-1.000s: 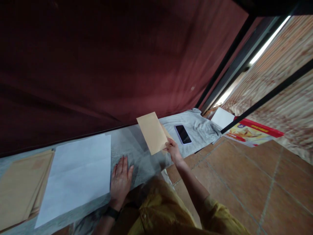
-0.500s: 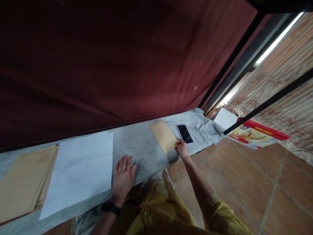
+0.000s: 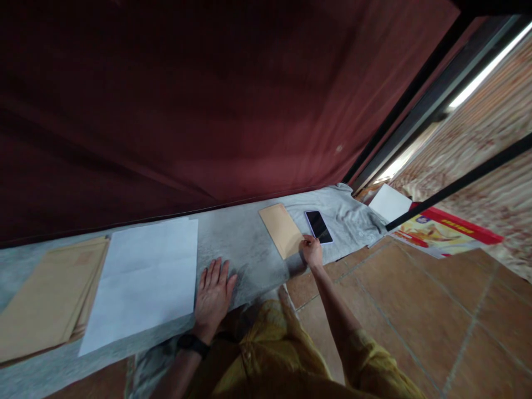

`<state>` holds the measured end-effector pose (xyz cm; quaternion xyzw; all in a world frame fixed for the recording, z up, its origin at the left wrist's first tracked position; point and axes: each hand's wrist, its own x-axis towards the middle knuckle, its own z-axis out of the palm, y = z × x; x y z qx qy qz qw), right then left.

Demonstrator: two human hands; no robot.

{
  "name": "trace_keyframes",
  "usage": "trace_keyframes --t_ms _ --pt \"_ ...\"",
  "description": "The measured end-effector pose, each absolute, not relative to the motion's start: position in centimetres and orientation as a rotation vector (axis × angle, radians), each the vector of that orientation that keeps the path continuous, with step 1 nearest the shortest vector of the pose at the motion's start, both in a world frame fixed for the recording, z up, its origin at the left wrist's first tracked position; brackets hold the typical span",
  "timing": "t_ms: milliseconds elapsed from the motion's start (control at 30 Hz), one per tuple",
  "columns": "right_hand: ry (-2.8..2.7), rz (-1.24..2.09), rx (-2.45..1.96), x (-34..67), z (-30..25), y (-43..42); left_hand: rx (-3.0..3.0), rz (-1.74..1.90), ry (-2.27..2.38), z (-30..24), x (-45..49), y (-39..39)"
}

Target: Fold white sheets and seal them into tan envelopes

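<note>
Raised aslant a second ago, the tan envelope [image 3: 282, 230] I am following from afar now lies on the gray cloth [image 3: 233, 233] beside the phone [image 3: 319, 227], its placing seemingly all but finished. The right hand [image 3: 312, 252] pinches its right-hand corner; the left hand [image 3: 213, 296] rests flat, fingers slightly spread, holding nothing.

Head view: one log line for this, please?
left hand: flat on cloth; right hand: at corner of brown envelope; phone: beside it

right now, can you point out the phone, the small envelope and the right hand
Phone [image 3: 319, 227], head view, middle of its dark screen
Small envelope [image 3: 281, 229], head view, middle of its upper face
Right hand [image 3: 313, 254], head view, back of the hand
</note>
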<state>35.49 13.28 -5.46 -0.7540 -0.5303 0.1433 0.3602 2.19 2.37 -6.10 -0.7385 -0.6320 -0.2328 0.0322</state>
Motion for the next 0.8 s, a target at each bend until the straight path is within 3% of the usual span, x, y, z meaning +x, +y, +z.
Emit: trace_keyframes --t_ms 700,800 --pt "-1.451 0.274 -1.951 34.7 -3.5 11.6 -2.065 -0.729 -2.106 -4.3 -0.6 -1.0" --pt "-1.383 0.616 -1.686 31.3 -2.7 11.0 -1.843 -0.704 -2.249 -3.8 -3.3 -2.8"
